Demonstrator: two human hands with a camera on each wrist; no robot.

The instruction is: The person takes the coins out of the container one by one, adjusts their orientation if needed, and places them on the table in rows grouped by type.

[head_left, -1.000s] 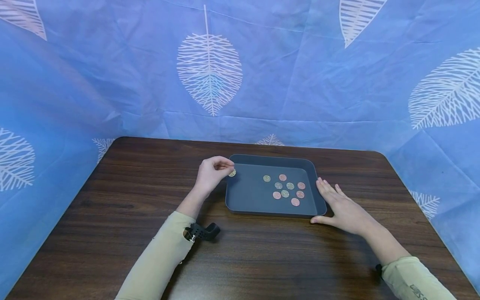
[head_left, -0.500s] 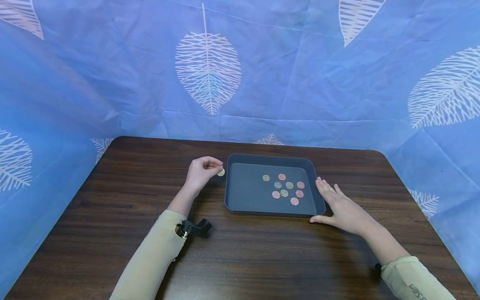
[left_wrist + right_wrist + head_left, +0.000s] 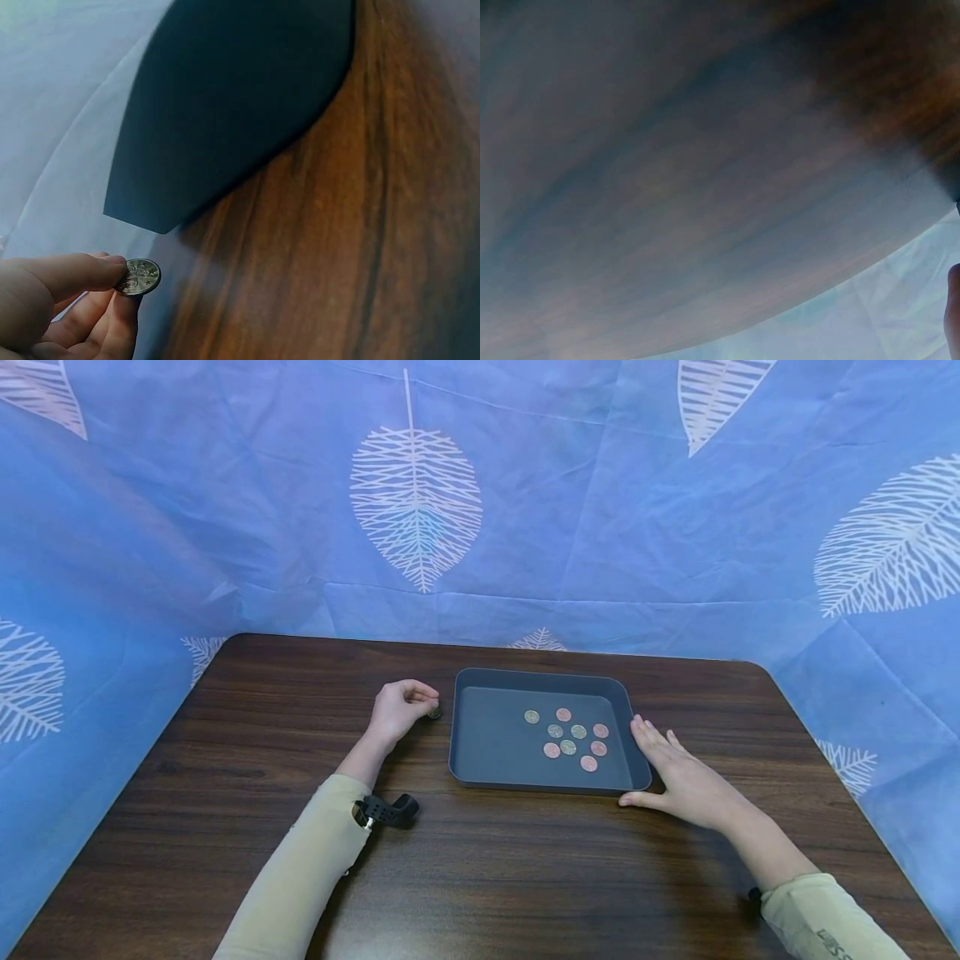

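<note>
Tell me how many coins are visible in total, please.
9. Eight coins lie in a cluster inside the dark tray, toward its right half. One more coin is pinched in the left hand, just left of the tray. None seems hidden.

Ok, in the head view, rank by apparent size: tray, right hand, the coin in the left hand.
1. tray
2. right hand
3. coin, a speck at the left hand's fingertips; nearness hardly matters here.

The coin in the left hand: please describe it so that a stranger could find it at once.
On the brown table stands a dark tray. Just left of its far corner, outside it, the left hand pinches one coin. All other coins lie inside the tray.
</note>
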